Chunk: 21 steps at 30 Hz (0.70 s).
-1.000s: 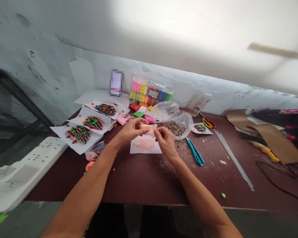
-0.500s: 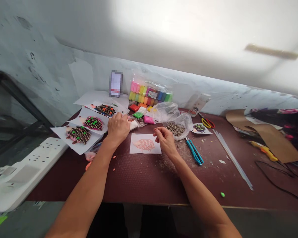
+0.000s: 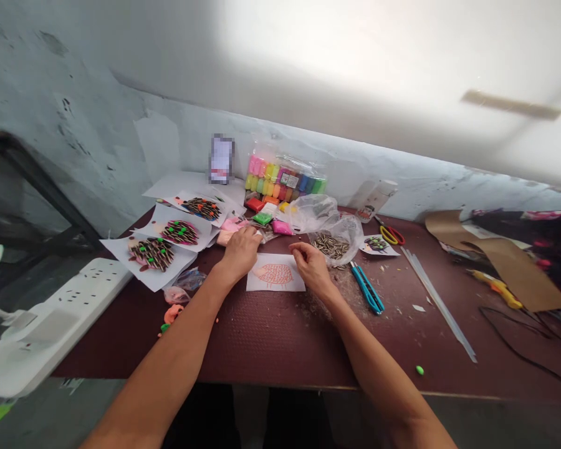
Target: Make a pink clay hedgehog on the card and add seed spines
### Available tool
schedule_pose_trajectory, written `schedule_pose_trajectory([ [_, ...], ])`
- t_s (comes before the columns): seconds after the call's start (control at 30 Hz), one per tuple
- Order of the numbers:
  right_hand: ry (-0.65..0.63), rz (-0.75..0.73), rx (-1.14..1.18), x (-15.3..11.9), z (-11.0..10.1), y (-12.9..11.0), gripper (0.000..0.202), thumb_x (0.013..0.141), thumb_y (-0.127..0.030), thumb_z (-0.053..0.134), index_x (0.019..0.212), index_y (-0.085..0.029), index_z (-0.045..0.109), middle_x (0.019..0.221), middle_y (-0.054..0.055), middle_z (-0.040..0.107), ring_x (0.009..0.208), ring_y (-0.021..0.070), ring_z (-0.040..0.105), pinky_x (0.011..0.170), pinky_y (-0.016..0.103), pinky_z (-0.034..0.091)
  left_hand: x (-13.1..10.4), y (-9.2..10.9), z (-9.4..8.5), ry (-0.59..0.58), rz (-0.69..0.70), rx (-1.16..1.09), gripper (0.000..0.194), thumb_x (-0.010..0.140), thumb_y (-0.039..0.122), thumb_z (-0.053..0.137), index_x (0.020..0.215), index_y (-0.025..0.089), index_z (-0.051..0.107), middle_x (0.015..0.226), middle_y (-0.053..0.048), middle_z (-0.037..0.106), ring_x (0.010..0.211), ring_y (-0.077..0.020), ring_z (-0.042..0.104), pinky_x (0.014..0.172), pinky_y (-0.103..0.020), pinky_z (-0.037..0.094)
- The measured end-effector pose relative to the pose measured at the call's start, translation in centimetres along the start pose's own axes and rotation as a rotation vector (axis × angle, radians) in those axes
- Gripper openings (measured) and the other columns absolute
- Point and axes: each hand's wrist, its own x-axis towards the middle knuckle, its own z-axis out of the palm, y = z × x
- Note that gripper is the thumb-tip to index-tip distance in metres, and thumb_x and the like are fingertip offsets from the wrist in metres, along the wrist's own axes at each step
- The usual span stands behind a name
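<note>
- Left hand (image 3: pixel 241 252): palm down at pale pink packet (image 3: pixel 223 238); fingertips partly hidden, grip cannot be told.
- Right hand (image 3: pixel 312 268): fingers curled beside drawing (image 3: pixel 273 274); whether closed, unclear.

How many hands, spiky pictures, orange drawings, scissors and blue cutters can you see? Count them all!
Left hand and right hand: 2
Spiky pictures: 4
Orange drawing: 1
Scissors: 1 pair
Blue cutter: 1
Total: 9
</note>
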Motion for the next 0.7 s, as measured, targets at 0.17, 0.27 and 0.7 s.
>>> schedule_pose_trajectory([
  [0.17,-0.043,-0.143,-0.248,2.3,0.6,-0.1,0.031,0.090,-0.017,0.048,0.103,-0.020,0.076,0.110,0.010,0.075,0.100,0.0226,0.067,0.095,0.036,0.049,0.5,-1.2,1.1,0.082,0.003,-0.089,0.045,0.086,-0.002,0.037,0.108,0.013,0.073,0.109,-0.015,0.067,0.111,-0.0271,0.057,0.098,-0.040,0.047],
  [0.27,-0.113,-0.143,-0.381,3.8,1.3,-0.5,0.039,0.094,-0.015,0.042,0.119,-0.019,0.072,0.130,0.010,0.067,0.118,0.0226,0.062,0.105,0.035,0.044,0.8,-1.6,1.6,0.148,-0.033,-0.099,0.042,0.088,0.002,0.039,0.106,0.017,0.074,0.109,-0.013,0.066,0.110,-0.0267,0.056,0.098,-0.040,0.048],
  [0.7,-0.210,0.026,-0.704,6.7,2.4,-1.4,0.031,0.097,-0.021,0.050,0.125,-0.017,0.063,0.124,0.018,0.062,0.115,0.0300,0.058,0.093,0.037,0.045,0.9,-1.3,1.5,0.184,-0.026,-0.075,0.032,0.086,0.007,0.048,0.100,0.016,0.075,0.113,-0.015,0.069,0.121,-0.0298,0.055,0.107,-0.047,0.044],
])
